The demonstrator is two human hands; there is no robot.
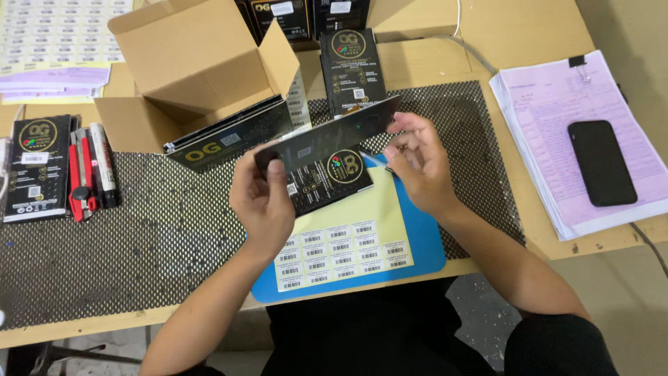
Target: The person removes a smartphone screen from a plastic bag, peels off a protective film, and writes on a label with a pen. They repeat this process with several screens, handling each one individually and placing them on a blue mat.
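The person holds a flat black packet (327, 139) up over the middle of the table, above a second black packet (332, 179) with a round gold emblem that lies on a yellow sheet of barcode stickers (344, 245). The left hand (264, 198) is closed on the packet's near-left end, thumb on its face and fingers behind. The right hand (417, 163) pinches the far-right end between thumb and fingertips; something thin and pale shows just below that hand, but what it is cannot be told.

The held packet looks thin, light and fairly stiff, like glossy card around a flat insert. Its sheen suggests a slippery face, so a hold at the short ends or edges, as now, seems safer than a flat palm grip. If the contents are brittle, bending it across the middle is likely the main risk.

The sticker sheet rests on a blue mat (424, 251), which sits on a dotted black liner (139, 237). To the far left stands an open cardboard box (195, 63) with more black packets leaning at its mouth. Markers (90, 170) lie at the left. At the right a dark phone (602, 162) lies on a stack of pink papers (550, 90).
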